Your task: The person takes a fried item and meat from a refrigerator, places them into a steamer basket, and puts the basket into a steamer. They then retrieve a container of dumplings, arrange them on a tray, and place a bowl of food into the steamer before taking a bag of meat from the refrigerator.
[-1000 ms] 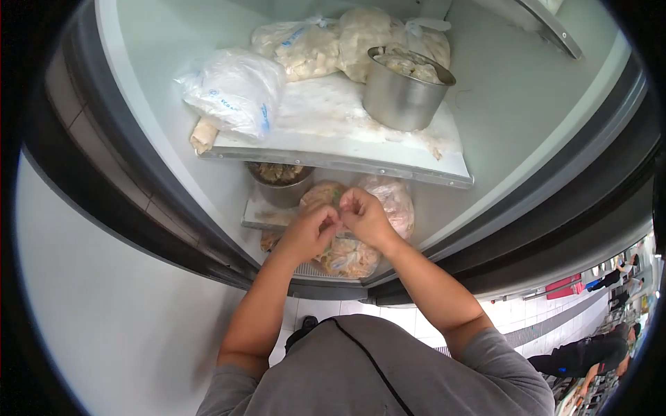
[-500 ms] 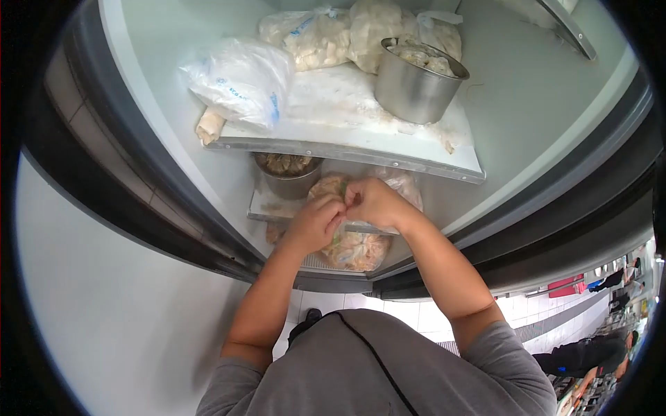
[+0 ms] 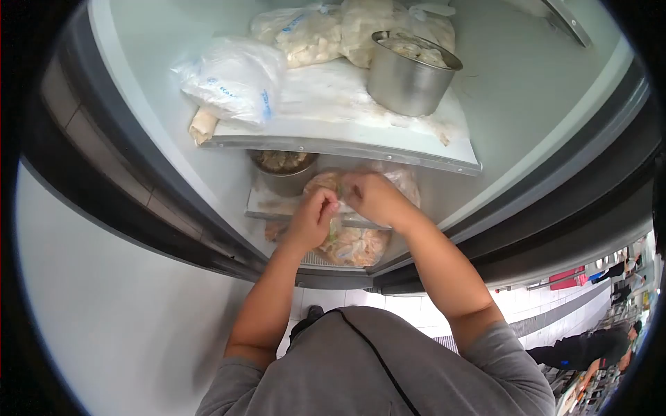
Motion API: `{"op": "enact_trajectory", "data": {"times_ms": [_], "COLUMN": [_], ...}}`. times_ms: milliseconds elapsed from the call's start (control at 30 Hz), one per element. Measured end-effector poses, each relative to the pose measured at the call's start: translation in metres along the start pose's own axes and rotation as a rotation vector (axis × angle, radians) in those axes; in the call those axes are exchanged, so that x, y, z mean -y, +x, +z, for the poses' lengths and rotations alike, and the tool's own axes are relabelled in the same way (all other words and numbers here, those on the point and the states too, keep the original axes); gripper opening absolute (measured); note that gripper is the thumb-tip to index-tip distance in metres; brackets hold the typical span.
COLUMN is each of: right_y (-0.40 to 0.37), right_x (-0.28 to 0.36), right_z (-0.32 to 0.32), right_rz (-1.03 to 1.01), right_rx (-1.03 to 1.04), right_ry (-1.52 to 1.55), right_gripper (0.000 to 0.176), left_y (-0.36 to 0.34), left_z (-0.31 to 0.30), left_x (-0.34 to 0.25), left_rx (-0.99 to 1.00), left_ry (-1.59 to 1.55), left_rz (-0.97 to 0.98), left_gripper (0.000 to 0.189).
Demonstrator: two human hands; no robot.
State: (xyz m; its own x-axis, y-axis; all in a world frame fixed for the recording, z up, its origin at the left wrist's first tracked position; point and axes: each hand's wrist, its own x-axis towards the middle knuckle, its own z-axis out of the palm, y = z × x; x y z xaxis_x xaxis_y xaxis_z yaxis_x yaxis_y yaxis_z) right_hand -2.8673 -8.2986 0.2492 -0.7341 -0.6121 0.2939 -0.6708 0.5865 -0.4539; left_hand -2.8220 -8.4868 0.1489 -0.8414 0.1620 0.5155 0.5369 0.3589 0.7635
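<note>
My left hand (image 3: 314,218) is closed, fingers curled, in front of the lower shelf; what it pinches is too small to make out. Close on its right, my right hand (image 3: 374,197) has its fingers bent over a clear plastic bag (image 3: 322,182) with orange-pink food; its fingertips are blurred. Below both hands lies another clear bag (image 3: 357,246) of similar food, with something green at its top. A metal pot (image 3: 284,170) of brown food stands left of the bag on the lower shelf.
The upper shelf (image 3: 312,104) holds a white plastic bag (image 3: 232,80), bags of pale food (image 3: 305,35) and a steel pot (image 3: 413,76). Its metal front edge runs above my hands. A person (image 3: 590,352) is at the far right.
My hands have moved slightly apart; they were touching at the fingertips. The whole view has shifted slightly, with the shelves a little higher and further left.
</note>
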Motion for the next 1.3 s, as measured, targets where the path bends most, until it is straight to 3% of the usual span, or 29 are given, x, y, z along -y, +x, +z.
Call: {"op": "enact_trajectory", "data": {"times_ms": [67,133,200,267,300,333,367,433,500,533,567,633,767,867,933,967,1033,1067,1133,1167,1233,1267,1300], "right_y": [-0.009,-0.014,-0.018,-0.014,-0.01,-0.004,0.002,0.008,0.017,0.025,0.033,0.045,0.045,0.013,-0.006,-0.013,-0.025,-0.03,-0.04,-0.04,-0.039,-0.041,-0.042], "right_x": [-0.015,-0.018,0.0,-0.001,-0.001,0.006,0.006,-0.005,-0.017,-0.023,-0.03,-0.044,-0.06,-0.016,-0.013,-0.015,-0.023,-0.028,-0.035,-0.026,0.006,0.017,0.027], "right_z": [0.01,0.007,-0.012,-0.013,-0.016,-0.018,-0.014,0.003,0.007,0.008,0.01,0.013,0.024,0.015,0.008,0.008,0.012,0.015,0.022,0.021,0.012,0.004,-0.006], "right_rz": [0.102,0.193,0.529,0.458,0.375,0.266,0.256,0.218,0.174,0.127,0.127,0.105,0.12,0.078,-0.291,-0.299,0.025,0.018,0.259,0.26,0.104,0.108,-0.186], "right_rx": [-0.037,-0.06,-0.264,-0.298,-0.341,-0.371,-0.373,-0.162,-0.18,-0.193,-0.198,-0.45,-0.498,-0.396,-0.338,-0.336,-0.41,-0.407,-0.548,-0.549,-0.785,-0.785,-0.76], "right_ry": [0.169,0.338,1.195,1.32,1.438,1.466,1.464,0.148,0.054,-0.043,-0.041,-0.158,-0.216,-0.071,0.052,0.054,0.532,0.531,0.63,0.631,0.214,0.214,-0.008], "right_gripper": [0.018,0.017,0.017,0.017,0.018,0.021,0.021,0.026,0.031,0.036,0.036,0.023,0.022,0.024,0.026,0.026,0.026,0.026,0.027,0.027,0.035,0.035,0.038], "left_y": [0.002,0.002,0.005,0.02,0.025,0.033,0.045,0.058,0.066,0.065,0.063,0.052,0.036,0.02,0.016,0.017,0.016,0.017,0.022,0.026,0.027,0.026,0.025], "left_z": [0.0,0.002,0.005,-0.001,0.0,0.004,0.003,0.0,-0.004,0.007,-0.001,-0.015,-0.026,-0.019,-0.017,-0.018,-0.026,-0.028,-0.028,-0.024,-0.027,-0.031,-0.035], "left_x": [0.008,0.002,-0.018,-0.047,-0.035,-0.014,-0.011,-0.019,-0.034,0.005,-0.001,-0.016,-0.028,-0.02,-0.021,-0.022,-0.02,-0.023,-0.042,-0.063,-0.086,-0.092,-0.094], "left_rx": [-0.119,-0.158,-0.203,-0.164,-0.159,-0.142,-0.13,-0.207,-0.348,-0.421,-0.417,-0.533,-0.641,-0.366,-0.408,-0.44,-0.485,-0.509,-0.528,-0.554,-0.572,-0.367,-0.163], "left_ry": [-0.146,-0.172,-0.202,0.135,0.138,0.167,0.194,0.021,-0.047,-0.164,-0.161,-0.416,-0.37,-0.272,-0.249,-0.23,-0.199,-0.244,-0.286,-0.274,-0.263,-0.162,-0.062], "left_rz": [-0.197,-0.128,-0.07,-0.025,-0.023,-0.174,-0.322,-0.333,-0.206,-0.054,-0.051,-0.178,-0.176,-0.281,-0.24,-0.19,-0.27,-0.195,-0.12,-0.041,0.035,-0.063,-0.157], "left_gripper": [0.018,0.022,0.026,0.026,0.026,0.026,0.026,0.021,0.024,0.025,0.025,0.017,0.006,0.021,0.021,0.021,0.016,0.013,0.013,0.015,0.018,0.02,0.022]}}
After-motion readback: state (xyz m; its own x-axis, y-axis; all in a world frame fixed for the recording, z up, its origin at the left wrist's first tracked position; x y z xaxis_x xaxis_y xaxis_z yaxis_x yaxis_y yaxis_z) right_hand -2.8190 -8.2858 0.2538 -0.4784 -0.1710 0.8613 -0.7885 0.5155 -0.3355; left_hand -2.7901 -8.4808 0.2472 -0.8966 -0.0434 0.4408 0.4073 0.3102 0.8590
